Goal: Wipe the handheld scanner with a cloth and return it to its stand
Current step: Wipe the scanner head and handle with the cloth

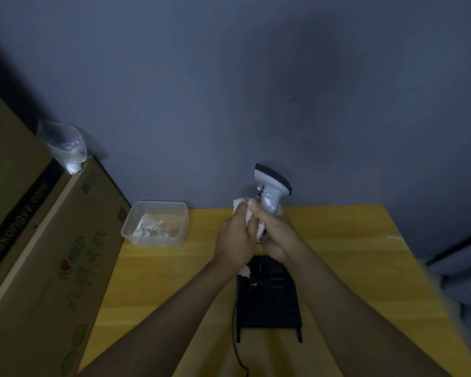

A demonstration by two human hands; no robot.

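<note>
Scanner [271,190]: grey, dark-capped head, held upright above the counter [351,254], centre of frame, handle down.
Right hand [276,236]: grip closed round the handle's lower end.
Left hand [235,238]: grip closed on a bunched white cloth [249,219], pressed to the handle's left side.
Stand [268,292]: black, flat on the counter below the hands, cable trailing to the lower edge.
Tub [155,223]: clear, left of centre.
Handling note: white flecks show on the handle; best to turn the scanner against the cloth, keeping the right grip firm.

Grey-and-black scanner [272,190], white cloth [249,219], yellow table [351,254].
</note>
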